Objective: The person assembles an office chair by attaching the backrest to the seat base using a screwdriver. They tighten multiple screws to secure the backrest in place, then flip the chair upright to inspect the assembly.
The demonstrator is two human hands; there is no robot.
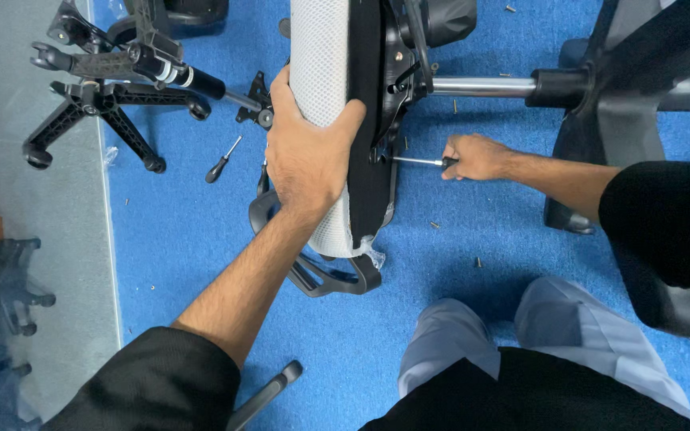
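A white mesh chair seat [321, 88] edged in black is seen on a bright blue carpet [193, 239]; left of the seat lie a black star base [97, 104] and a black-handled screwdriver [222, 161], right of it a chrome cylinder [481, 86].

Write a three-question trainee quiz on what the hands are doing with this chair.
1. True or false: the left hand grips the chair seat.
2. Which tool does the right hand hold? A) hammer B) screwdriver C) wrench
3. What lies loose on the blue carpet left of the seat?

Key:
1. True.
2. B; its tip is at the seat's black underside.
3. A spare screwdriver with a black handle, near the star-shaped chair base.
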